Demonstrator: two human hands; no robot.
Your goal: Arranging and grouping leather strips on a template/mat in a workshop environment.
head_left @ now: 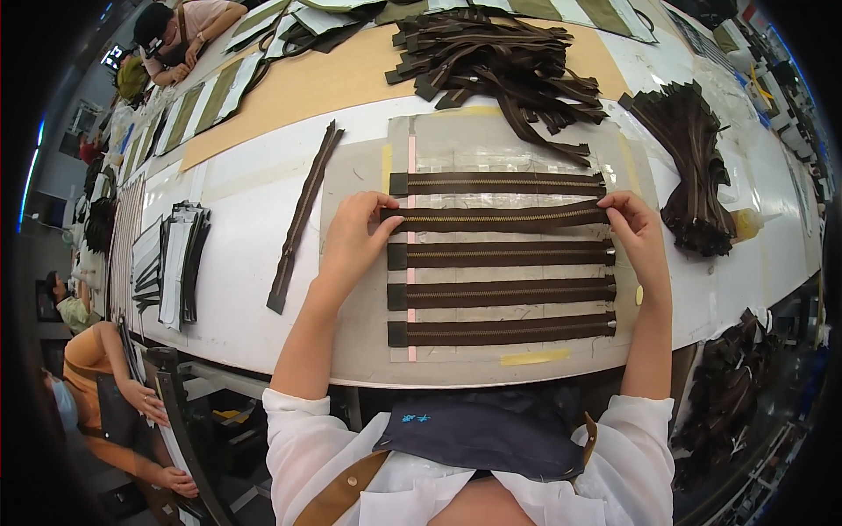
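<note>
A dark brown zipper (500,218) with brass-coloured teeth is stretched level between my two hands. Its left end is pinched by my left hand (357,232), its right end by my right hand (636,232). Above it, one similar zipper (500,183) lies on a grey board (456,359); below it, three more lie in parallel rows, among them a middle zipper (500,292) and the lowest zipper (500,331). A pink strip (413,352) runs down the board near their left ends. The board has bits of yellow tape and loose threads.
Left of the board lies a single zipper (303,215), slanted. A heap of zippers (500,61) is at the back, a bundle (688,167) at right. Stacked dark-edged pieces (182,263) lie at left. Other people work at far left, one in orange (96,386) near the table's edge.
</note>
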